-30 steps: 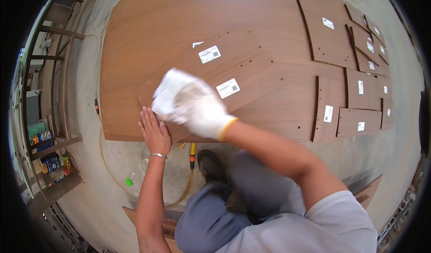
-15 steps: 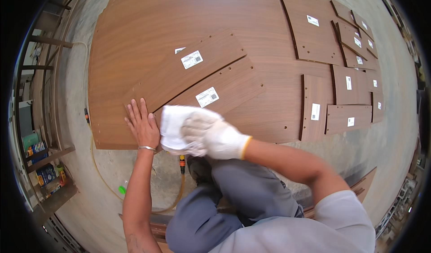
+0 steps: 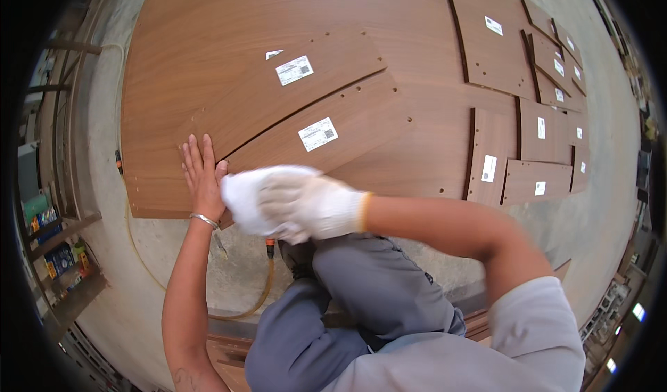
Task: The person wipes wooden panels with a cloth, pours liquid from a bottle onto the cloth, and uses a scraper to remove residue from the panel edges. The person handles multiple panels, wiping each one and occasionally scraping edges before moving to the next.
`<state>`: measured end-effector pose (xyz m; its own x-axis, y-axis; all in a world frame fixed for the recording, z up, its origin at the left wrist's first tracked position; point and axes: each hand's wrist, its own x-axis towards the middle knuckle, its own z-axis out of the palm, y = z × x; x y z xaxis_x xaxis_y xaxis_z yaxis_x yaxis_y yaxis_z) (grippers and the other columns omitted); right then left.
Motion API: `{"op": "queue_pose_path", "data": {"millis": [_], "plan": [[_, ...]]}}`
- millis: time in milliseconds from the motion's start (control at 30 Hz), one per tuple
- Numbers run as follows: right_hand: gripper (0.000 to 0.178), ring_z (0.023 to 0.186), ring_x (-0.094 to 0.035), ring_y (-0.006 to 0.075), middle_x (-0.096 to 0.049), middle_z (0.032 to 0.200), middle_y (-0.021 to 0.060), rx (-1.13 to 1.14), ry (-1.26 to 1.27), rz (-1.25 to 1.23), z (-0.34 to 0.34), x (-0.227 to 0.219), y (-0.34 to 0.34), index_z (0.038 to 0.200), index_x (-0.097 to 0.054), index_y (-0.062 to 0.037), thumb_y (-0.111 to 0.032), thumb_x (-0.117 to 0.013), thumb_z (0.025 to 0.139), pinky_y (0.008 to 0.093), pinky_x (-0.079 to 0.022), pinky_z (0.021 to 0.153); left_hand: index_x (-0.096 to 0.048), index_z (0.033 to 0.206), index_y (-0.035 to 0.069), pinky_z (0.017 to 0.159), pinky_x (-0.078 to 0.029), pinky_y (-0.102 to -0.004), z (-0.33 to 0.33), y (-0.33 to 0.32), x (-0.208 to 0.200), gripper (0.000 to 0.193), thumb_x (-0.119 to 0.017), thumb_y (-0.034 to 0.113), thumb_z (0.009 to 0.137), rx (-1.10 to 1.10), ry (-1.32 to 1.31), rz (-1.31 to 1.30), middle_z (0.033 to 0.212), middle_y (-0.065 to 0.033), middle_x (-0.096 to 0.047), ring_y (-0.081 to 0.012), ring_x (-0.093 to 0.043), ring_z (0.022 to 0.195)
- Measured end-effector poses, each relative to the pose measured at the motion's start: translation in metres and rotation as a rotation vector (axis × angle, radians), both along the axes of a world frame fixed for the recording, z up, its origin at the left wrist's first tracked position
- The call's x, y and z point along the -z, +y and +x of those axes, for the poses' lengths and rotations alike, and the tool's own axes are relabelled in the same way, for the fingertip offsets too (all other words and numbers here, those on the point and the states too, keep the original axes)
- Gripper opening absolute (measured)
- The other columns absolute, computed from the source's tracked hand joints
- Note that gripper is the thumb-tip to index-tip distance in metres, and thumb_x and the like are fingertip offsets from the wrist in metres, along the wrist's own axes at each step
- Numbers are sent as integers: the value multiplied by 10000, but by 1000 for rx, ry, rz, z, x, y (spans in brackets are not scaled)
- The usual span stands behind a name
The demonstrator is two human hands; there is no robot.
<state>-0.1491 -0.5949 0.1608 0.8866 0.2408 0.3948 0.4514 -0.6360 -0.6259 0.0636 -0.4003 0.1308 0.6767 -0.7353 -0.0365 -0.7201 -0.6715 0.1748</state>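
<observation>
My bare left hand (image 3: pixel 203 183), with a metal bangle at its wrist, lies fingers outstretched on the near left end of two brown wood-grain boards. In a white knit glove, my right hand (image 3: pixel 316 204) is closed on a white cloth (image 3: pixel 242 192), slightly blurred. That cloth lies over the near end of the lower narrow board (image 3: pixel 368 117), right beside my left thumb. The upper narrow board (image 3: pixel 333 58) runs alongside, a dark gap between them. Both carry a white label and drilled holes.
A large brown panel (image 3: pixel 180 58) lies under the narrow boards. Several smaller labelled boards (image 3: pixel 542 183) are spread and stacked at the right. A yellowish hose (image 3: pixel 267 281) with an orange connector (image 3: pixel 270 247) runs near my feet. Metal shelving (image 3: pixel 66 253) stands at the left.
My right hand has moved the cloth toward the near left end of the lower board, closer to my left hand. My left hand stays flat on the boards. The whole view has shifted slightly.
</observation>
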Motion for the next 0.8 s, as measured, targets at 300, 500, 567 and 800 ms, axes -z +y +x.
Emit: {"op": "queue_pose_path", "data": {"millis": [300, 500, 567, 800], "plan": [[559, 1509, -389, 291, -462, 1589, 131, 172, 368, -409, -96, -8, -118, 1457, -561, -74, -325, -625, 961, 450, -211, 1298, -239, 1654, 132, 1260, -99, -577, -15, -8, -14, 641, -414, 347, 1076, -48, -4, -5, 1736, -152, -115, -372, -63, 1600], [470, 1377, -501, 325, -604, 1362, 139, -5, 97, 101, 31, -3, 44, 1200, -672, -78, -372, -730, 838, 423, -367, 1189, -178, 1671, 148, 1258, -80, -576, 6, -3, -10, 688, -452, 375, 1082, 9, 122, 38, 1747, -145, -56, -370, -18, 1604], [497, 1370, -509, 315, -596, 1371, 138, 29, 105, 38, 2, -1, 6, 1257, -651, -104, -311, -736, 813, 416, -375, 1182, -158, 1673, 141, 1259, -65, -570, 7, 1, -10, 694, -444, 391, 1092, 52, 138, 6, 1747, -153, -36, -387, -6, 1602], [508, 1388, -513, 233, -560, 1468, 50, 234, 329, -628, -118, -37, -169, 1424, -560, -136, -249, -668, 941, 461, -248, 1280, -180, 1670, 133, 1256, -73, -572, 2, 11, -13, 669, -421, 388, 1100, 73, 126, -58, 1743, -168, -57, -396, -14, 1600]]}}
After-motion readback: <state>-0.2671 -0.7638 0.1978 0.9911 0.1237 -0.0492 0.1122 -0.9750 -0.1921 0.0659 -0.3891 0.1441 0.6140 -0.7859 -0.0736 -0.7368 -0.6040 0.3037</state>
